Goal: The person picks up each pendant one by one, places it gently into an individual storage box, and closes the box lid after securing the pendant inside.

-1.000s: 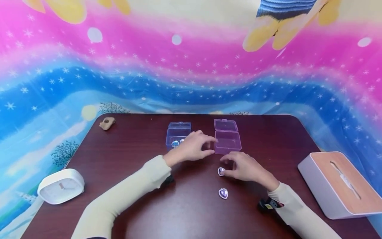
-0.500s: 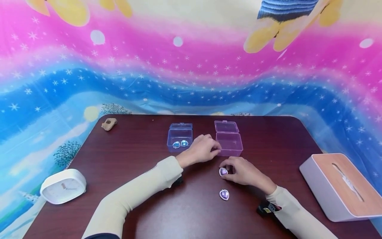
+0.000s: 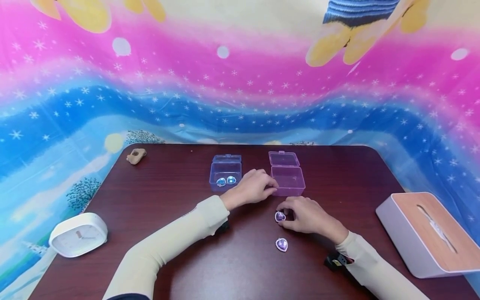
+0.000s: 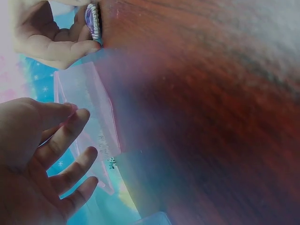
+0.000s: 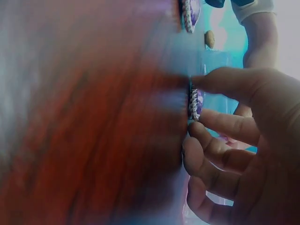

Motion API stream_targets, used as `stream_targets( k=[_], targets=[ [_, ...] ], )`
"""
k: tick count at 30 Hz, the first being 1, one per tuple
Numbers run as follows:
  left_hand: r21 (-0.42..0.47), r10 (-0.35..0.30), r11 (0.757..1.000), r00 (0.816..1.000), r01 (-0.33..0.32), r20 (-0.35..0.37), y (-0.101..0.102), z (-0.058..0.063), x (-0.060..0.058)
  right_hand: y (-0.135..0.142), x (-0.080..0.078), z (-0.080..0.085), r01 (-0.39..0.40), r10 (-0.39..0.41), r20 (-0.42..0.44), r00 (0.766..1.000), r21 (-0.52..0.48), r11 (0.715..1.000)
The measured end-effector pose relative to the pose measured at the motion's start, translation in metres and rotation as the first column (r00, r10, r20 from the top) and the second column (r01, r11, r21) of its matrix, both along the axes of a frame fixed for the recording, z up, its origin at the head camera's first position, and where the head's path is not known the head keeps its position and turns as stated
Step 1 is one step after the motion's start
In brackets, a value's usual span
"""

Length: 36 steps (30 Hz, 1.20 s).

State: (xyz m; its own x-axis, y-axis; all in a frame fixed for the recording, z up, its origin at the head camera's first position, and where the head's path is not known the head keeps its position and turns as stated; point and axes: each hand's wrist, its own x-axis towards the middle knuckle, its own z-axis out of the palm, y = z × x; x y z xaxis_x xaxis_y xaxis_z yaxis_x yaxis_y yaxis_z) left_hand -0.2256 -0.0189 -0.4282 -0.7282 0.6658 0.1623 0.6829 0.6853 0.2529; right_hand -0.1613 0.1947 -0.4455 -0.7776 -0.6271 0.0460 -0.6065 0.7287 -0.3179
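My left hand (image 3: 255, 186) pinches the near left edge of an open pink plastic box (image 3: 288, 191) between thumb and forefinger; the left wrist view shows its other fingers (image 4: 77, 166) spread beside the box. A purple heart-shaped gem (image 3: 279, 216) with a sparkling rim lies on the table in front of that box. My right hand (image 3: 305, 214) has its thumb and a fingertip on opposite edges of this gem, gripping it. Nearer to me lies a second purple heart gem (image 3: 281, 244). To the left, an open blue plastic box (image 3: 225, 187) contains two blue gems (image 3: 226, 181).
A white clock (image 3: 78, 234) stands at the left of the dark wooden table (image 3: 240, 266). The tissue box (image 3: 403, 237) with a wood-look top occupies the right edge. At the far left corner sits a small tan object (image 3: 136, 156). A printed cloth (image 3: 240, 96) hangs behind.
My left hand has moved slightly right and down to the pink box's edge, uncovering both blue gems. My right fingers have closed round the upper purple gem, which stays nearly in place.
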Motion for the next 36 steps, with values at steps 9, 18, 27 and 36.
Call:
stream_targets(
  k=[9, 18, 27, 36],
  targets=[
    [-0.007, -0.003, 1.0, 1.0, 0.003, 0.02, 0.0, 0.0, -0.003, 0.0, -0.003, 0.001, -0.015, 0.015, 0.009, 1.0, -0.004, 1.0],
    [-0.001, 0.001, 1.0, 0.999, -0.001, 0.036, -0.001, 0.0, -0.003, 0.004, -0.007, 0.01, -0.022, 0.021, 0.013, 1.0, 0.068, 0.997],
    [-0.012, -0.011, 1.0, 1.0, 0.011, 0.026, -0.001, -0.001, -0.005, 0.018, -0.014, 0.024, 0.003, -0.002, -0.027, 1.0, 0.048, 0.999],
    [0.011, -0.017, 1.0, 0.999, 0.017, 0.038, -0.001, 0.001, -0.005, 0.035, -0.031, 0.043, 0.093, -0.09, -0.071, 0.993, 0.037, 0.995]
  ],
)
